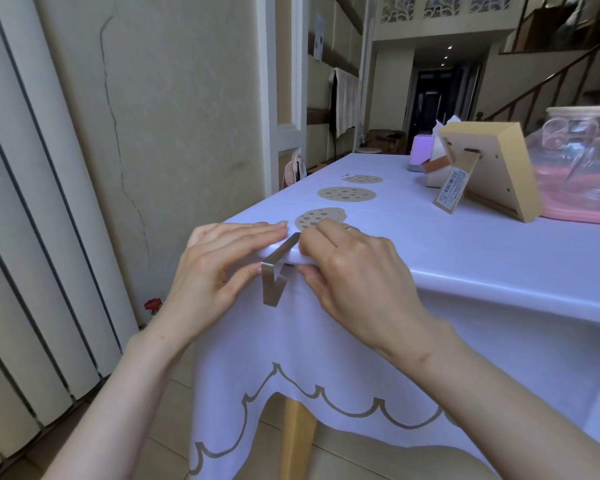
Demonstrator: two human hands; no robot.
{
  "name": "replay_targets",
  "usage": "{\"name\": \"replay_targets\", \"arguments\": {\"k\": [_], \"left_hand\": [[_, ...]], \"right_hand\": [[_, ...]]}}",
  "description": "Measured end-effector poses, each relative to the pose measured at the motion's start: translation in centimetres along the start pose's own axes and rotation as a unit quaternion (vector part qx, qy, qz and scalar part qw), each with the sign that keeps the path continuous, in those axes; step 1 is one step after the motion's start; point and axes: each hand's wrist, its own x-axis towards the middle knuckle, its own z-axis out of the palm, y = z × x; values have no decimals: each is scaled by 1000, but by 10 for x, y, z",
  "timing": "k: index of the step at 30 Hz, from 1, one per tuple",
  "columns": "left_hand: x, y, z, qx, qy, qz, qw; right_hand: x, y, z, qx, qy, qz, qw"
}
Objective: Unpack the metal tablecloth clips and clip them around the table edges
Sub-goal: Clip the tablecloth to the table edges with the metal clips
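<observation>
The metal clip (274, 271) grips the near left corner of the desk (293, 441), over the tablecloth (430, 258). Left hand (215, 271): fingers flat on the cloth, thumb against the clip. Right hand (357, 271): fingers curled, pinching the covered edge just right of the clip.

Left hand (219, 268) flat, right hand (357, 275) curled.

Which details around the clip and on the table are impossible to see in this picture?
- Head view: the part of the metal clip under the table edge, hidden by the tablecloth and the right hand, which pinches that edge.
- Head view: print on the frame's label, too small to read.
- Head view: the glass jug, cut off by the right edge.
- Other clips and their packaging: none in view.
</observation>
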Motion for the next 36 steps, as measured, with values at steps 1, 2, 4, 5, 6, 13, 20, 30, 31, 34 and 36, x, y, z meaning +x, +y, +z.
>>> {"name": "replay_targets", "arguments": {"k": [1,2,4,5,6,13,20,30,31,34,36], "left_hand": [[0,0,3,4,17,0,1000],[1,1,6,5,36,-4,999],[1,2,11,1,67,-13,998],[2,2,14,-2,80,-16,997],[2,3,16,-4,92,-19,996],[2,6,22,12,138,-13,990],[1,0,16,50,98,1,994],[0,-5,11,44,69,19,996],[0,-6,11,43,72,21,996],[0,-4,12,49,79,20,995],[0,-2,12,50,77,15,996]], "right_hand": [[0,0,0,0,5,2,1000],[0,-1,1,0,10,5,1000],[0,-2,1,0,19,10,1000],[0,-2,1,2,23,12,1000],[0,-3,1,4,25,12,1000],[-2,-2,1,3,28,5,1000],[-5,-3,1,-21,22,25,999],[-13,-12,3,-71,-42,28,996],[-12,-14,-1,-51,-42,41,997],[-10,-23,-11,35,-31,78,996],[-9,-28,-10,68,-24,92,993]]}}
